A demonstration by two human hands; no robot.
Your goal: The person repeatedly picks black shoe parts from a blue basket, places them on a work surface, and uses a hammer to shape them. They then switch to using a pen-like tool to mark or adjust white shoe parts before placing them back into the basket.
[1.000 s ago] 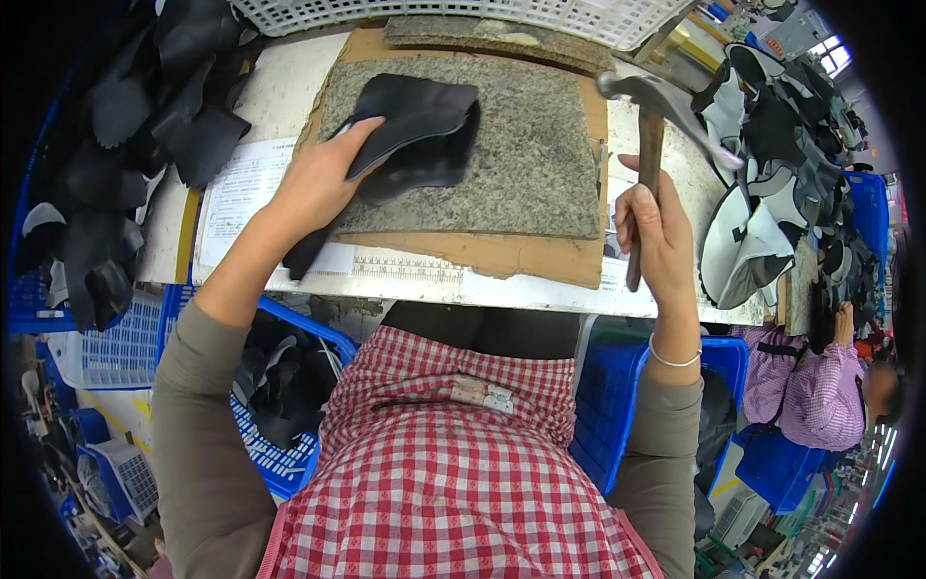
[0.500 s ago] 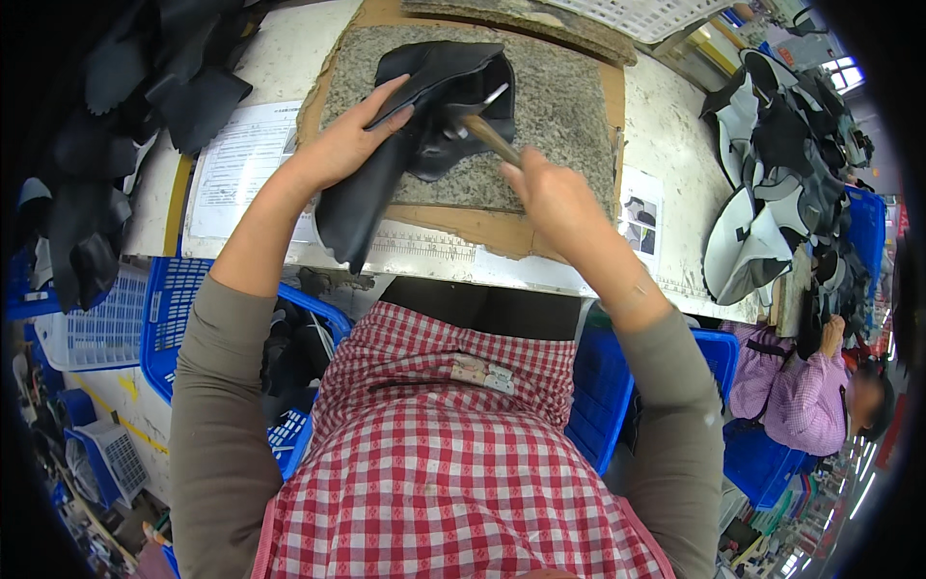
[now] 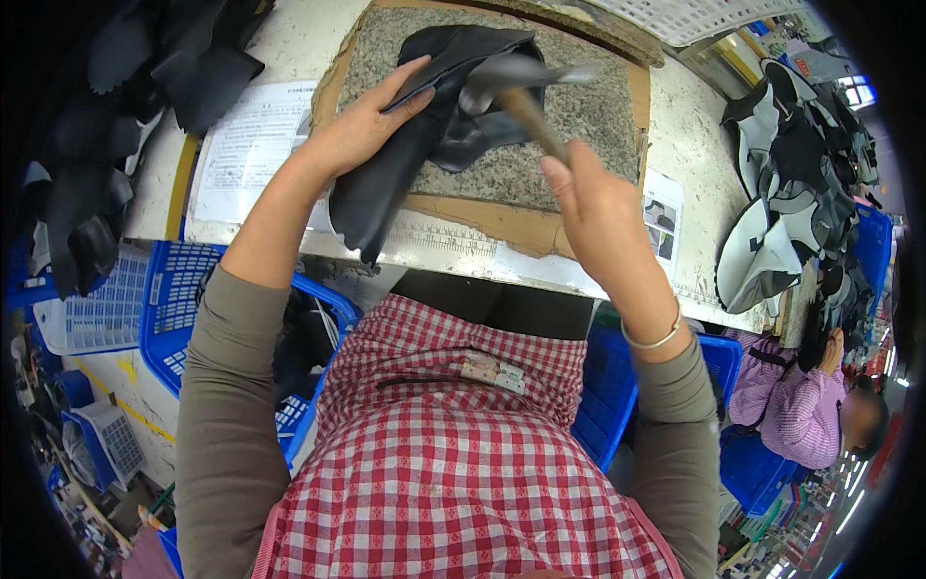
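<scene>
Since the earlier frame the hammer has come up a little from the black leather piece; its head is blurred now, and the right hand is lower and closer to the near edge of the table. The left hand has stayed in the same place on the leather.

The hammer's long axis runs from 4 o'clock, where the wooden handle goes into the right fist, up to 10 o'clock, where the grey metal head is above the leather. The head itself lies crosswise, almost from 9 to 3 o'clock. The right hand is closed fully around the handle.

The left hand is nearly flat, fingers stretched toward 2 o'clock, pressing on the upper left part of the leather. The leather piece lies on a grey stone slab, and its long axis goes from 1 o'clock to 7 o'clock; the lower end hangs over the table edge. Under the slab there is brown cardboard.

At 3 o'clock, well apart, is a pile of black and white cut pieces.
</scene>
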